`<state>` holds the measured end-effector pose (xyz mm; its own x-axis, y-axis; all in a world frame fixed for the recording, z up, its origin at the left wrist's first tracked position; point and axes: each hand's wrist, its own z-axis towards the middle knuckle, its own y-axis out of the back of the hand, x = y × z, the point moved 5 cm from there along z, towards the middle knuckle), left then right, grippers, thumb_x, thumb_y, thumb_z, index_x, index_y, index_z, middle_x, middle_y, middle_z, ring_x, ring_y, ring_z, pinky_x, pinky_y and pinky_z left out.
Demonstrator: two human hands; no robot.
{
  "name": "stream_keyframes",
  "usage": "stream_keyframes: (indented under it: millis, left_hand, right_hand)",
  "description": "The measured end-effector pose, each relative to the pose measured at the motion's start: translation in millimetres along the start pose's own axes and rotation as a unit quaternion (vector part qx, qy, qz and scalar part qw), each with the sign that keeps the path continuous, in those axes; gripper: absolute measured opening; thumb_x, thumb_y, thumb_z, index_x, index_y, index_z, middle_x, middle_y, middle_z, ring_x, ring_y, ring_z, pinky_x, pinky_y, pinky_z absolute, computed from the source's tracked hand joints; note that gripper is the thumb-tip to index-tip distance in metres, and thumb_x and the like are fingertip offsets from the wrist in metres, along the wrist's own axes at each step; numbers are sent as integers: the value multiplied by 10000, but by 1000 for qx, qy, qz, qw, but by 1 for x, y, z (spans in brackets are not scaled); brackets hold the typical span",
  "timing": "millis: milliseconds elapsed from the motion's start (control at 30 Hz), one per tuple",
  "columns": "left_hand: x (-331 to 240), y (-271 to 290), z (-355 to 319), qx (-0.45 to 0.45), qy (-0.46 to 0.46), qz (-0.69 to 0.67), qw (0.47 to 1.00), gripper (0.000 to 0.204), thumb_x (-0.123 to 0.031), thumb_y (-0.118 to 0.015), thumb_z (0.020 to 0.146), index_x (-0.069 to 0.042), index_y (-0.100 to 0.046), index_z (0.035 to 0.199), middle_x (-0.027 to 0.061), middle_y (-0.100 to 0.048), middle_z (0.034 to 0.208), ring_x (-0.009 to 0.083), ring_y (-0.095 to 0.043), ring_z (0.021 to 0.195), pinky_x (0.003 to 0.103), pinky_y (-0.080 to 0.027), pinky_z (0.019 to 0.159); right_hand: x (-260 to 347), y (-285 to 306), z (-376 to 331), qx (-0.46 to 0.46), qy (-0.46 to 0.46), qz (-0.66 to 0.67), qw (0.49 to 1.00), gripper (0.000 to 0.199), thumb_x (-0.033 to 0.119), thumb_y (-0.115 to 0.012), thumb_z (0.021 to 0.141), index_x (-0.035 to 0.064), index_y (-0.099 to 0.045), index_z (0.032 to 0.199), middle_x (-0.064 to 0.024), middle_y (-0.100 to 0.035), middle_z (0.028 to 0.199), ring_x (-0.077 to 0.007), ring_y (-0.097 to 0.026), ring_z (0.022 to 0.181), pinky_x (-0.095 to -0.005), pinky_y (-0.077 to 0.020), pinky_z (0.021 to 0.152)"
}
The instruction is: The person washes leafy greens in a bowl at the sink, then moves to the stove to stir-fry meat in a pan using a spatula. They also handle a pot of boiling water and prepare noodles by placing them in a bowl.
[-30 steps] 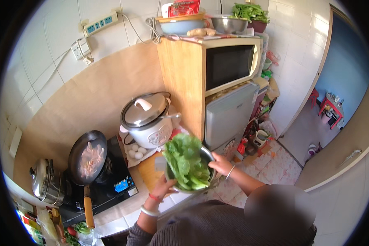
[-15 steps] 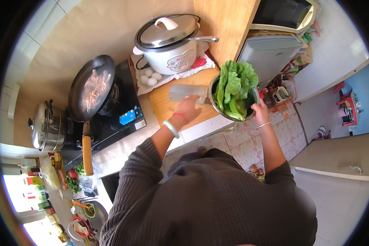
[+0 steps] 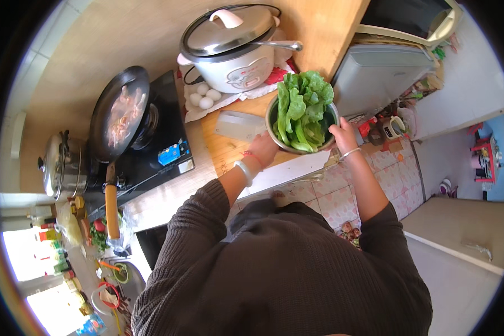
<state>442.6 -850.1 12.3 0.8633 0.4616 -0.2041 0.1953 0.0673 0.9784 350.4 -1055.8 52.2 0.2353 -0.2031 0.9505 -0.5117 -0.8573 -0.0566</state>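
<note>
My right hand point(image 3: 344, 136) grips the right rim of a metal bowl point(image 3: 273, 130), thumb over the edge. Leafy green lettuce point(image 3: 305, 109) stands up out of the bowl. Against the bowl's lower left side is my left hand point(image 3: 262, 148), its fingertips mostly hidden; whether it grasps the bowl or the cleaver handle cannot be made out. A cleaver point(image 3: 238, 124) lies on the wooden cutting board point(image 3: 221, 147), blade to the left, its handle end out of sight by my left hand and the bowl.
Behind the board sit several white eggs point(image 3: 205, 103) and a lidded rice cooker point(image 3: 235, 70) with a metal utensil handle point(image 3: 288, 45) across it. Left, a frying pan point(image 3: 98, 120) with pale meat strips rests on the black stove point(image 3: 165, 117), beside a steel pot point(image 3: 53, 168).
The bowl of lettuce has moved left, over the board. My left hand has come up against its side. The cleaver has slid left and turned slightly.
</note>
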Motion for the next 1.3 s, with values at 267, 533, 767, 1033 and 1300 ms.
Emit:
stream_keyframes:
  millis: [267, 533, 767, 1033, 1300]
  left_hand:
    - [18, 21, -40, -47, 125, -96, 986, 283, -40, -501, 740, -26, -540, 1020, 162, -497, 1123, 318, -441, 1114, 394, -424, 910]
    - [67, 125, -112, -294, 279, -334, 851, 369, -123, -620, 774, -5, -548, 1116, 150, -601, 1071, 246, -588, 988, 316, -484, 814]
    - [79, 148, -233, -345, 346, -417, 766, 236, -72, -576, 826, -23, -596, 1057, 81, -640, 995, 161, -607, 929, 275, -473, 810]
    - [80, 159, -361, -385, 366, -347, 773, 239, -58, -552, 827, 0, -582, 1058, 97, -639, 987, 168, -611, 917, 285, -496, 794]
    - [118, 109, -629, -508, 520, -305, 616, 221, -39, -553, 823, 12, -582, 1036, 114, -642, 978, 164, -619, 908, 277, -500, 782]
  right_hand:
    - [-62, -22, 65, -3, -32, 37, 999, 445, 79, -510, 763, 34, -340, 1172, -185, -502, 1019, -367, -600, 742, -460, -567, 489]
    - [-27, -4, 45, -117, 74, -209, 968, 312, 198, -588, 818, 52, -497, 1079, -118, -554, 966, -185, -572, 598, -289, -494, 446]
    - [13, -97, -29, 105, 131, -144, 975, 180, 92, -537, 840, 27, -575, 1003, -36, -606, 780, -72, -532, 550, -199, -450, 468]
    - [-2, -292, -151, 437, 102, -225, 865, 192, 83, -576, 821, 2, -605, 993, -53, -624, 779, -91, -579, 603, -218, -481, 527]
    - [-70, -498, -270, 602, 162, -330, 709, 232, 124, -619, 764, 31, -633, 977, -99, -649, 906, -189, -630, 829, -280, -491, 754]
